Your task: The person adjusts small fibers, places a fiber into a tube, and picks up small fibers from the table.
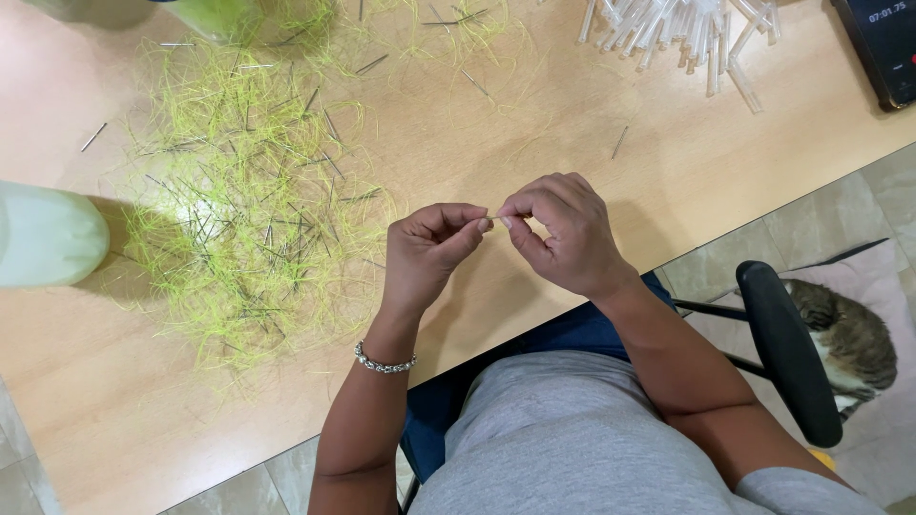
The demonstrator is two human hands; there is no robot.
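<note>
Your left hand [431, 250] and right hand [560, 232] pinch a small clear tube [500, 220] between closed fingertips above the wooden table's [534, 315] near edge, bare tabletop beneath them, green fibres [243, 210] left, clear tubes [682, 33] far right.

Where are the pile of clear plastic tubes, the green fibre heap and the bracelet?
Pile of clear plastic tubes [679, 29], head view, middle of the pile.
Green fibre heap [243, 205], head view, dense centre of the heap.
Bracelet [385, 363], head view, chain on the left wrist.
</note>
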